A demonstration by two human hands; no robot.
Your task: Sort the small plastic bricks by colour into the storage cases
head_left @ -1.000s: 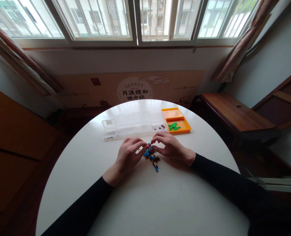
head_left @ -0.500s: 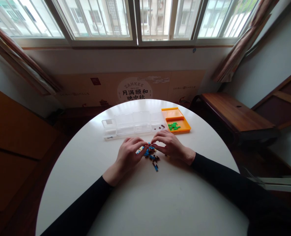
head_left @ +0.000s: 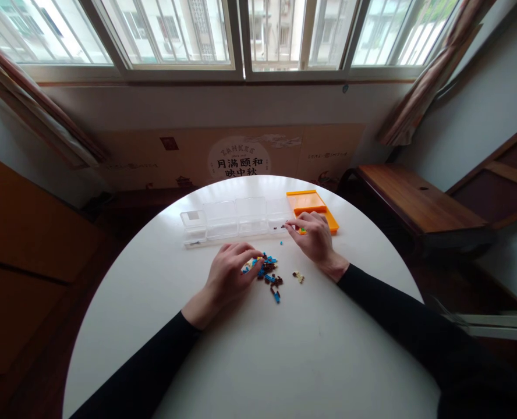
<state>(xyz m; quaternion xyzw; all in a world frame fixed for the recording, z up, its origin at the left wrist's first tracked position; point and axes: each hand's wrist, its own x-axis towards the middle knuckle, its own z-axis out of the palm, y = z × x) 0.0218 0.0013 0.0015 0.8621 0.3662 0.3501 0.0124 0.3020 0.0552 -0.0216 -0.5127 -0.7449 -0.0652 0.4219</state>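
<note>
My right hand [head_left: 314, 238] reaches over the right end of a clear plastic box [head_left: 223, 221], thumb and forefinger pinched on what looks like a small brown toy brick [head_left: 286, 224]. Other tiny brown pieces [head_left: 275, 227] lie in that compartment. At the left edge of a loose pile of small blue, brown and pale yellow toy bricks [head_left: 269, 266] rests my left hand [head_left: 232, 270]. Its thumb and forefinger tips come together; anything between them is too small to make out. A little group of cream and brown bricks [head_left: 299, 277] lies right of the pile, and one blue piece [head_left: 281, 242] sits behind it.
An orange two-part tray [head_left: 306, 201] stands beside the clear box, its green pieces mostly covered by my right hand. Everything rests on a round white table [head_left: 258, 361]. Beyond the table, a wooden bench [head_left: 420, 198] stands at the right, under the window wall.
My right hand has moved from beside my left hand, back and right to the clear box. This uncovers the cream bricks and single blue piece. My left hand has hardly moved.
</note>
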